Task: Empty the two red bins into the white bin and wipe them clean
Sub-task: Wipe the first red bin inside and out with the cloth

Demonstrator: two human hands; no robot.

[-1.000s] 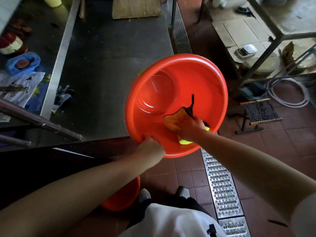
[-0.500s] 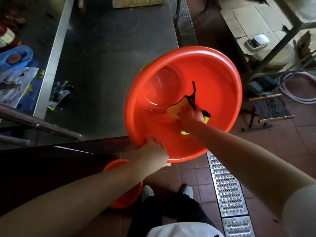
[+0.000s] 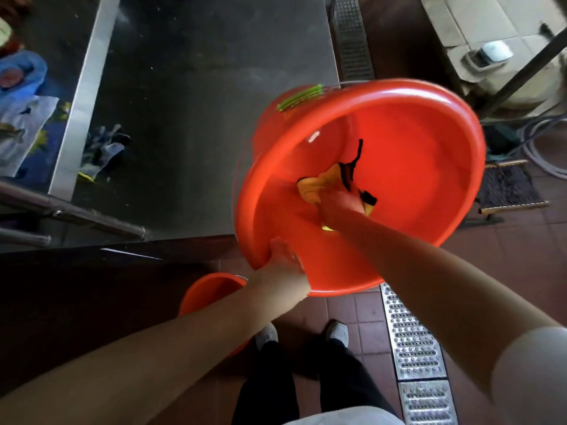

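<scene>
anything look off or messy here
Nothing looks spilled or broken. The red bin is tilted on purpose: the left hand grips its rim while the right hand presses a yellow cloth inside. Only loose item: crumpled gloves on the steel table.

Red bin (image 3: pixel 414 167), yellow cloth (image 3: pixel 316 187) black-edged, green handle grip (image 3: pixel 300 98).
</scene>
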